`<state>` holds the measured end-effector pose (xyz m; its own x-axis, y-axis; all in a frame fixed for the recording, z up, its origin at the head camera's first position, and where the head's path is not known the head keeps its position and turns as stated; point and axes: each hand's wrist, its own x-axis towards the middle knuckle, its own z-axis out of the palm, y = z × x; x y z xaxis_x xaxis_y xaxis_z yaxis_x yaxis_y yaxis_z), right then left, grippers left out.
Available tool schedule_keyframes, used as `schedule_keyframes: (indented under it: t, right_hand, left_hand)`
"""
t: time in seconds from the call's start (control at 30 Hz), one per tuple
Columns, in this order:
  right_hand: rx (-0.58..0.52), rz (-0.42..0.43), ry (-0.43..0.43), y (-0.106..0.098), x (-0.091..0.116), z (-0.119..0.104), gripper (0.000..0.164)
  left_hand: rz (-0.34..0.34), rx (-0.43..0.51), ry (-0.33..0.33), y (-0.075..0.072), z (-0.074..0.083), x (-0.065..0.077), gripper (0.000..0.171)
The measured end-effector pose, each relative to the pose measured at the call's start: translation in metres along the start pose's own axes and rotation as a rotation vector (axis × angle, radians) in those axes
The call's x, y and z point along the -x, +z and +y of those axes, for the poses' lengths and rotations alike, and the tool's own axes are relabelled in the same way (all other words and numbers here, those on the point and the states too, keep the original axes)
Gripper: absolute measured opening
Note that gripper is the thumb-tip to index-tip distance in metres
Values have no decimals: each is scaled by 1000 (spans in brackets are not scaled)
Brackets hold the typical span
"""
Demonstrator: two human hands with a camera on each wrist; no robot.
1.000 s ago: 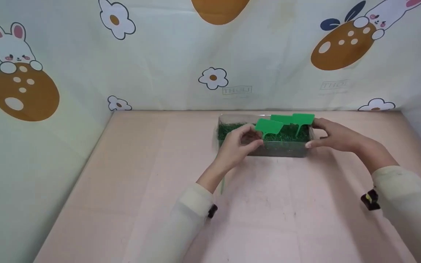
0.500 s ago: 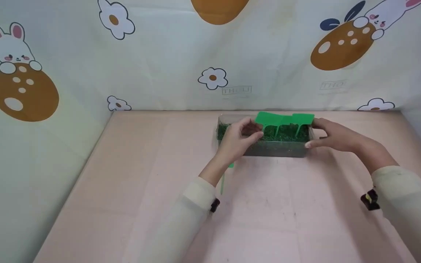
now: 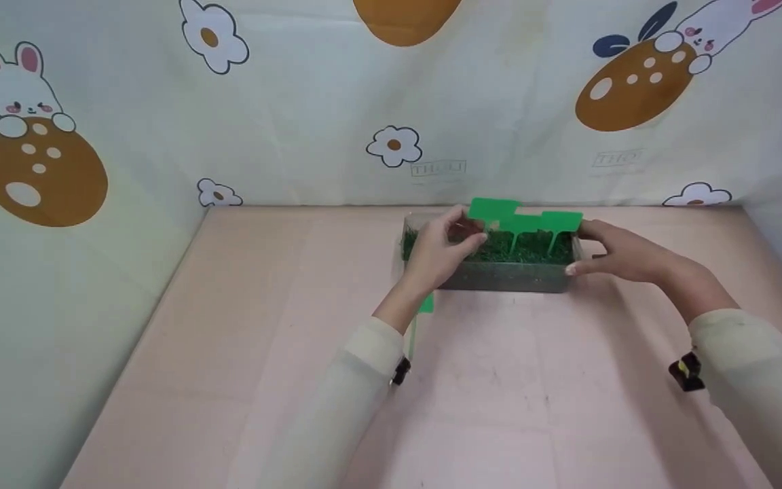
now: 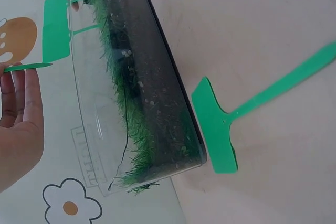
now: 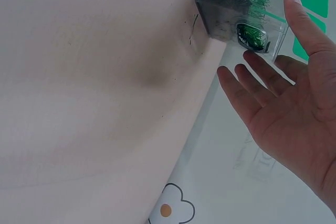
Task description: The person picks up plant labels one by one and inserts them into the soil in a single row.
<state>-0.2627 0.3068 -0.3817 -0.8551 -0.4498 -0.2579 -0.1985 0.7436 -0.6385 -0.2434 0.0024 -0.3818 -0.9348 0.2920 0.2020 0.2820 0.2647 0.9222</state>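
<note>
My left hand (image 3: 435, 255) pinches a green T-shaped plant label (image 3: 493, 209) above the clear plastic planter box (image 3: 513, 278). In the left wrist view its pointed stake (image 4: 29, 67) sticks out past the fingertips, above the grass. Two more plant labels (image 3: 527, 223) (image 3: 562, 221) stand upright in the green grass (image 4: 118, 72), towards the box's right side. With thumb in front and fingers behind, my right hand (image 3: 625, 252) holds the box's right end; in the right wrist view its other fingers (image 5: 252, 85) are spread apart.
Another green plant label (image 4: 216, 129) lies on the pink tabletop (image 3: 282, 380) in front of the box, partly hidden by my left forearm in the head view. Behind the table hangs a printed cloth (image 3: 309, 102).
My left hand has raised its plant label up and back from over the grass, uncovering more of the label on the table. The right hand has stayed at the box's end.
</note>
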Motion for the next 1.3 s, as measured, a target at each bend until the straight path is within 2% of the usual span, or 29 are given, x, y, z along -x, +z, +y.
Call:
schedule_keyframes:
  t: [0.27, 0.47, 0.67, 0.93, 1.13, 1.3]
  right_hand:
    - [-31, -4, -30, -1, 1, 0, 86]
    - [2, 1, -13, 0, 0, 1, 88]
    - [7, 1, -10, -1, 0, 1, 88]
    - [11, 2, -20, 0, 0, 2, 87]
    - [5, 4, -23, 0, 1, 3, 87]
    - [-10, 1, -22, 0, 1, 1, 86]
  left_hand:
    - [14, 4, -20, 0, -8, -6, 18]
    - [39, -14, -35, 1, -15, -10, 11]
    - [58, -35, -53, 3, -22, -15, 14]
    - [103, -88, -152, 9, -25, -22, 15]
    - [78, -159, -242, 14, -23, -27, 17]
    - [61, -249, -273, 15, -22, -31, 15]
